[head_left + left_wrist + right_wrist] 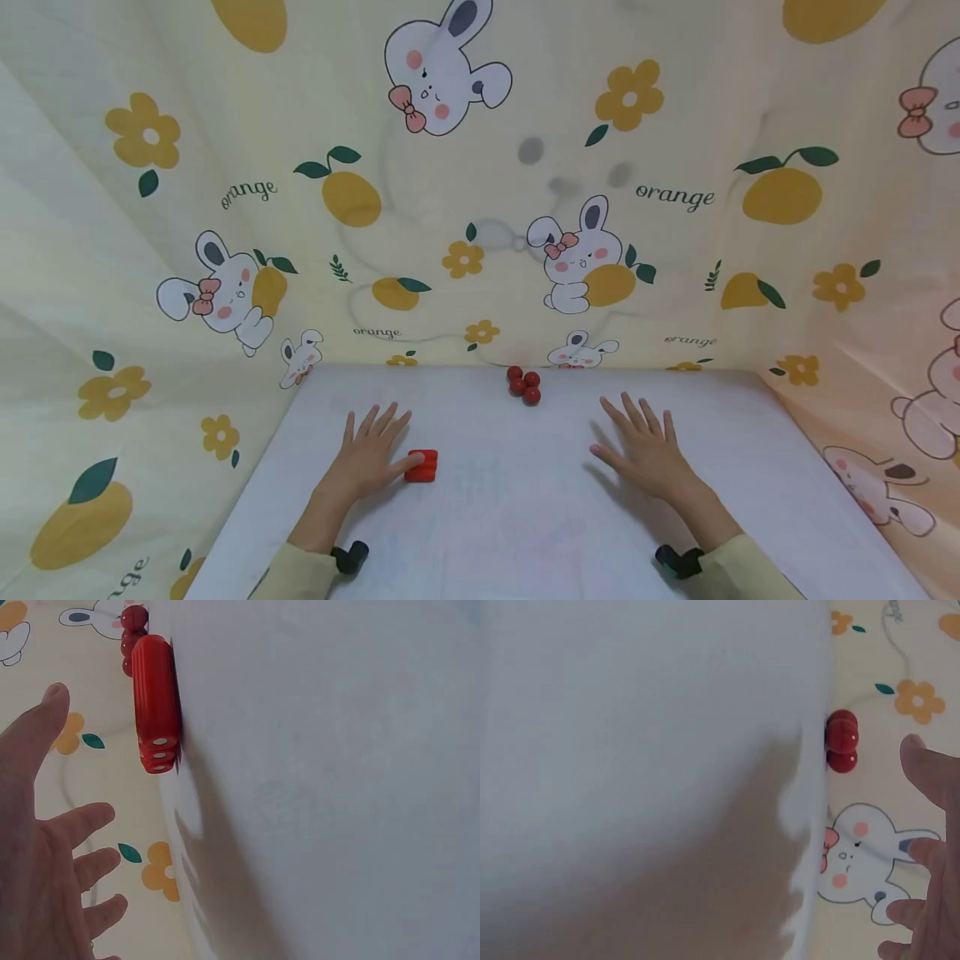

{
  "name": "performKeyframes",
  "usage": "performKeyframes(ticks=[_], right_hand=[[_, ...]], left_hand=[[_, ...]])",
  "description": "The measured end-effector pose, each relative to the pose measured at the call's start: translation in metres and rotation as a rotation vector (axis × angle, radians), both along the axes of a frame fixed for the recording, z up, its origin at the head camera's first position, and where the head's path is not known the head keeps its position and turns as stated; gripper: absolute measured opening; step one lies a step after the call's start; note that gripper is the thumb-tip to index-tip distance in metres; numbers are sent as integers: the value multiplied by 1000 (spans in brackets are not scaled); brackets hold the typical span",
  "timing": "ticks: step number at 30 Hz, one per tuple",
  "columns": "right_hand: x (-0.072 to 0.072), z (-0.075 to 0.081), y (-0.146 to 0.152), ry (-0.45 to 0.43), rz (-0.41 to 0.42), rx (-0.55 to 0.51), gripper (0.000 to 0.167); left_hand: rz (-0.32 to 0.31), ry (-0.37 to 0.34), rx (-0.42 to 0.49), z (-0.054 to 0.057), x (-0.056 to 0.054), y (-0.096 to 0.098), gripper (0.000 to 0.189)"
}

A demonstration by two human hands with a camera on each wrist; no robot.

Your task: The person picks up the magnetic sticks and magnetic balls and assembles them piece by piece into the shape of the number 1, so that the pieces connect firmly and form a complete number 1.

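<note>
My left hand (365,461) is held over the left of the white table with its fingers spread and nothing in its grasp. Its thumb overlaps a small red ribbed plastic piece (424,476) in the head view. The left wrist view shows that red piece (156,694) lying on the tabletop, with small pale-looking holes at one end and a gap between it and the thumb. On the right, my right hand (643,450) hovers with fingers spread, holding nothing, its shadow on the table. Several dark red balls (517,387) cluster at the back; the right wrist view shows them (842,739) too.
The white tabletop (495,517) reaches back to a cream cloth (480,150) printed with rabbits, oranges and flowers, which hangs behind it and along both sides. Dark straps with small black parts (351,557) sit at the wrists.
</note>
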State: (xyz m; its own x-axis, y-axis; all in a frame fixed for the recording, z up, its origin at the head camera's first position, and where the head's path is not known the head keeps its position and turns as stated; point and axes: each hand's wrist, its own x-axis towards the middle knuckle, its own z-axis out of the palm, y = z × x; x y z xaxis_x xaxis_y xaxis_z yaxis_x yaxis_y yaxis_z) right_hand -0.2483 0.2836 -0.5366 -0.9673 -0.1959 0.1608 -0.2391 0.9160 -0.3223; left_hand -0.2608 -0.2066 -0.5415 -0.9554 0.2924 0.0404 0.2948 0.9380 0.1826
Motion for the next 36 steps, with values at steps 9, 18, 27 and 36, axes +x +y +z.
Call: performKeyframes(ticks=[9, 18, 27, 36], right_hand=[[-18, -8, -10, -13, 20, 8, 87], [-32, -8, -25, -60, 40, -8, 87], [-53, -14, -32, -110, 67, -21, 87], [-67, -17, -41, -123, 113, -86, 81]], left_hand=[[-8, -24, 7, -2, -12, 2, 85], [-21, -72, -33, -3, -26, 4, 86], [-66, -84, -18, -4, -33, 4, 80], [-103, -95, -13, -2, -33, 6, 71]])
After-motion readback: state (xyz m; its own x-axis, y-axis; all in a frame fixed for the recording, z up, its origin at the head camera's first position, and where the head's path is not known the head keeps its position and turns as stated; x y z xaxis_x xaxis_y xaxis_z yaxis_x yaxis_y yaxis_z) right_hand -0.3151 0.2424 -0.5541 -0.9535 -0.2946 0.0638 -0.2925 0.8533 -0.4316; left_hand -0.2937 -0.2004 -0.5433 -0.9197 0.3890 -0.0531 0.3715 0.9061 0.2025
